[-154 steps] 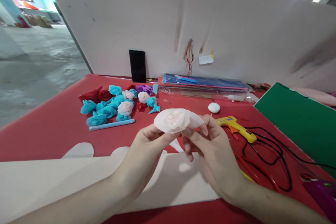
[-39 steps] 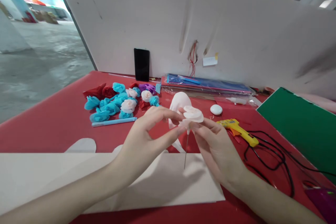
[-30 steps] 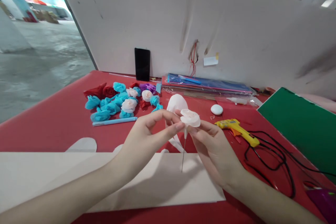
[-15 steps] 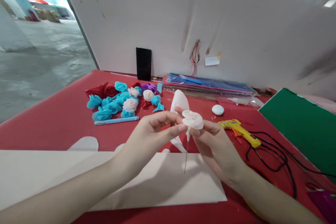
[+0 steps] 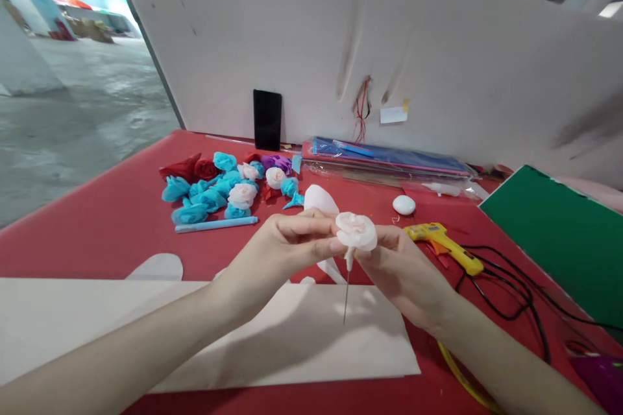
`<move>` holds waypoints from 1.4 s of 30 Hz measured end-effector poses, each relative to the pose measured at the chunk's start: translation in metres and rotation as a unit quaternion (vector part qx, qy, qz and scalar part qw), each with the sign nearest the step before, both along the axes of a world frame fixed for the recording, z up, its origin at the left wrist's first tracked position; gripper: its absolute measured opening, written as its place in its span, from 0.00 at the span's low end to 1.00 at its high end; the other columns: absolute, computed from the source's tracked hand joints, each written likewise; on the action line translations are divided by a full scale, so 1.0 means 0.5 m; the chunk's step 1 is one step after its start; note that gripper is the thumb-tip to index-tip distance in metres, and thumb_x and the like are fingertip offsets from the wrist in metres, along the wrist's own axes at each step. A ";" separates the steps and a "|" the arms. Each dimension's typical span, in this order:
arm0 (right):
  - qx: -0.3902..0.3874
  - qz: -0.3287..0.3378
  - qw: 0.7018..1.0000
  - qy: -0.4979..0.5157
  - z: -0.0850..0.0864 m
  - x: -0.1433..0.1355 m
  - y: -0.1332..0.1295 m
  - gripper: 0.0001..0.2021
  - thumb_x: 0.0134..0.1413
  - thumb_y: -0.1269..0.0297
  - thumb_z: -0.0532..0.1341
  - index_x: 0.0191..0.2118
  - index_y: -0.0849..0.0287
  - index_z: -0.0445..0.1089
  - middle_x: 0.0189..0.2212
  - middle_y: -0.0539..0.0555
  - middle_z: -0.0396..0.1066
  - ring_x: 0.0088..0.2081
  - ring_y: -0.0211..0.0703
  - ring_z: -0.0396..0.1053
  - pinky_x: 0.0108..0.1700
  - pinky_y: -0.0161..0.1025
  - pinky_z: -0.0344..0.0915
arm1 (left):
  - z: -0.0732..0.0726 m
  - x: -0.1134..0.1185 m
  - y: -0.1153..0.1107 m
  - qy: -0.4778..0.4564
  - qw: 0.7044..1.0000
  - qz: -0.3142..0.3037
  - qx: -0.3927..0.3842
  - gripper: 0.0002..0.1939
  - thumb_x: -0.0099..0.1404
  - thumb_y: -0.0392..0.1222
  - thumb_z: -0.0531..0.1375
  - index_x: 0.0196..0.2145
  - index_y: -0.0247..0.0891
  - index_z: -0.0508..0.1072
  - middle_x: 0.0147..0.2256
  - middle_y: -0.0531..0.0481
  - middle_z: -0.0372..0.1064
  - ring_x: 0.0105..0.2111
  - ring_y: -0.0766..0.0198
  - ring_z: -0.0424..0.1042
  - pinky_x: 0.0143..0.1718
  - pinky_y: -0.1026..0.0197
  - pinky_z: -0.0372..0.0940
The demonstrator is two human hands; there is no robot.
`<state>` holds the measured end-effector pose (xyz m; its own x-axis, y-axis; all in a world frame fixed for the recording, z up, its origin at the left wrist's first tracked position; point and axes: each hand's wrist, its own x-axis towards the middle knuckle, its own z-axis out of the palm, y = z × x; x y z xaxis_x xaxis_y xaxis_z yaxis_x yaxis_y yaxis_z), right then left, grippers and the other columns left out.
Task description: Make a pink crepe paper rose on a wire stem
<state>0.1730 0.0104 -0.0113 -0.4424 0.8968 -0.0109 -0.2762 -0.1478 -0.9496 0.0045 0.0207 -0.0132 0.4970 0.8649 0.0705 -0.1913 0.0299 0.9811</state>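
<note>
A pale pink paper rose (image 5: 357, 231) on a thin wire stem (image 5: 346, 298) is held up between both hands, over a long pale paper sheet (image 5: 292, 337). My left hand (image 5: 272, 256) pinches the flower's left side and base with thumb and fingers. From the other side, my right hand (image 5: 403, 272) grips the rose at its base and right edge, its fingertips partly hidden behind the petals. The wire hangs down bare below the wrapped base. A loose white paper petal (image 5: 321, 200) shows just behind my left fingers; whether they touch it I cannot tell.
Blue, red, purple and pink paper flowers (image 5: 214, 191) lie back left, with a blue pen (image 5: 217, 225) before them. A yellow glue gun (image 5: 445, 246) with black cable, a white oval object (image 5: 403, 205) and a green board (image 5: 559, 240) are right. A black phone (image 5: 267, 120) leans on the wall.
The rose has dipped slightly and its top is tilted more towards me. My left fingers have closed in behind it, and the white petal behind leans further left.
</note>
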 end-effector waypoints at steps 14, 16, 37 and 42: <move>-0.020 0.094 0.993 0.071 -0.016 -0.001 0.004 0.05 0.47 0.61 0.66 0.30 0.55 0.76 0.25 0.47 0.71 0.30 0.33 0.66 0.40 0.33 0.62 | 0.020 -0.015 0.017 0.048 0.995 -0.080 -0.047 0.08 0.56 0.38 0.62 0.21 0.37 0.76 0.15 0.58 0.65 0.09 0.80 0.49 0.10 0.70 0.39; -0.030 0.088 0.993 0.067 -0.017 -0.002 0.003 0.05 0.48 0.61 0.66 0.31 0.55 0.76 0.26 0.47 0.72 0.30 0.33 0.67 0.39 0.33 0.62 | 0.019 -0.017 0.019 0.055 0.993 -0.085 -0.051 0.09 0.57 0.40 0.61 0.20 0.37 0.75 0.10 0.59 0.59 0.07 0.80 0.47 0.10 0.70 0.39; 0.021 -0.056 0.998 0.010 -0.001 -0.013 -0.006 0.02 0.41 0.64 0.69 0.24 0.52 0.77 0.46 0.51 0.72 0.47 0.45 0.67 0.53 0.44 0.59 | 0.022 -0.009 -0.003 0.054 0.998 0.030 -0.007 0.07 0.56 0.40 0.62 0.30 0.41 0.80 0.07 0.59 0.58 0.08 0.78 0.53 0.10 0.76 0.49; 0.019 -0.062 0.998 0.012 0.004 -0.012 -0.009 0.06 0.42 0.66 0.69 0.30 0.49 0.77 0.52 0.50 0.68 0.53 0.47 0.64 0.54 0.47 0.60 | 0.018 -0.011 -0.002 0.049 0.999 0.011 0.014 0.09 0.56 0.39 0.61 0.34 0.42 0.80 0.08 0.59 0.59 0.08 0.76 0.55 0.12 0.73 0.51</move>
